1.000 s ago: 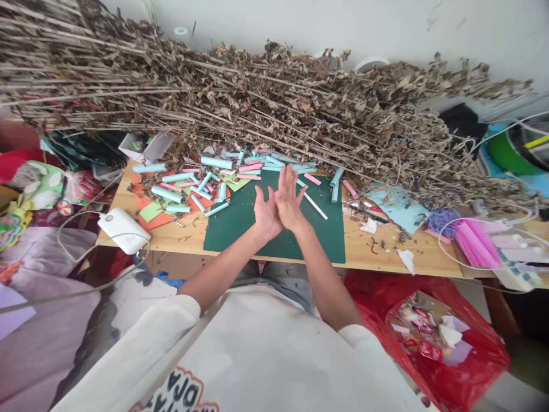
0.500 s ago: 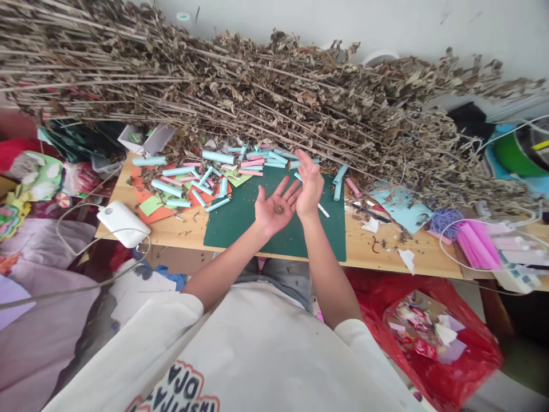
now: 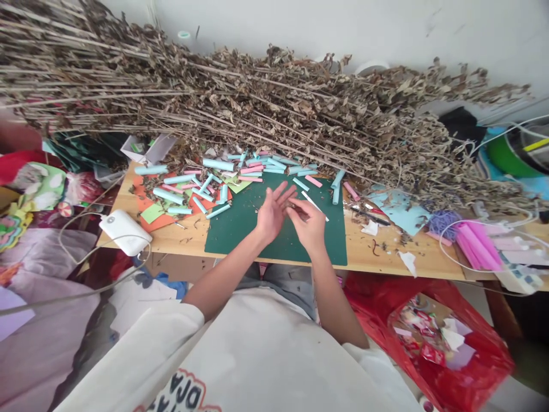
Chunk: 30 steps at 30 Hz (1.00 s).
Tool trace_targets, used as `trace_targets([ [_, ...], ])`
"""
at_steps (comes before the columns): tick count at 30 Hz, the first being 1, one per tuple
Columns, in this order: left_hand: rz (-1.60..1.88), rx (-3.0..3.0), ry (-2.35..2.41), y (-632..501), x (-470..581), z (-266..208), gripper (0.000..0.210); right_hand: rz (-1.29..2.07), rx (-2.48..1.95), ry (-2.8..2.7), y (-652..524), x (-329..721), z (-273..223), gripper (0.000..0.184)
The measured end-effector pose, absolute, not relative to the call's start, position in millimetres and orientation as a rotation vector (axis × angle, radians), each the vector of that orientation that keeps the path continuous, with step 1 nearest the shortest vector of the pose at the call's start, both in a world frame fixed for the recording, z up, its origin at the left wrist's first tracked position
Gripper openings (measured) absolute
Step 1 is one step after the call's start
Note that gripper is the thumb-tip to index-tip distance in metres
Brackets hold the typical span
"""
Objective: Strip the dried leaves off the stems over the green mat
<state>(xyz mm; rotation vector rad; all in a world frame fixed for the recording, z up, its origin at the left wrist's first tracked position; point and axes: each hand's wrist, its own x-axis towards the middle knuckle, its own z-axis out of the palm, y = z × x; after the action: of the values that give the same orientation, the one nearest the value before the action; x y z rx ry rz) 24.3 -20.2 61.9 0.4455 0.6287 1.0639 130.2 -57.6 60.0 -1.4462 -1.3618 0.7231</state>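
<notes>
My left hand [image 3: 269, 215] lies palm up over the green cutting mat [image 3: 231, 229], fingers spread. My right hand [image 3: 309, 224] is beside it, its curled fingertips pinched together and touching the left palm. What lies under those fingertips is too small to tell. Just beyond the right hand, a thin white stick [image 3: 316, 203] rests on the mat. Several rolled blue and pink paper tubes [image 3: 217, 164] are scattered along the mat's far edge and to its left.
A big heap of dried leafy branches [image 3: 257, 103] covers the back of the wooden table [image 3: 386, 257]. A white corded device [image 3: 124, 232] sits at the left front edge. Pink paper strips [image 3: 476, 243] lie right. A red bag [image 3: 433, 337] hangs below.
The palms were pressed together, then parted, showing a small brown bit on the left palm. The right hand has now come down and pinches at that palm.
</notes>
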Motion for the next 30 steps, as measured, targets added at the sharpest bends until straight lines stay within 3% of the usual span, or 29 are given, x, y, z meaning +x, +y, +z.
trace_targets([
  [3,1.064,0.72,0.808,-27,15,57,0.034,0.772,-1.405,-1.167,-56,136,55,0.033],
  [7,1.051,1.008,0.962,-27,3,47,0.026,0.761,-1.415,-1.253,-58,137,50,0.014],
  [13,1.021,1.248,1.082,-15,-9,36,0.023,0.745,-1.442,-1.199,-57,134,41,0.012],
  [21,0.945,1.004,0.966,-5,-9,39,0.036,0.877,-1.344,-1.1,-52,138,46,0.019],
  [30,0.877,0.872,0.91,-11,-8,37,0.05,0.511,-1.5,-1.382,-55,136,40,0.02],
])
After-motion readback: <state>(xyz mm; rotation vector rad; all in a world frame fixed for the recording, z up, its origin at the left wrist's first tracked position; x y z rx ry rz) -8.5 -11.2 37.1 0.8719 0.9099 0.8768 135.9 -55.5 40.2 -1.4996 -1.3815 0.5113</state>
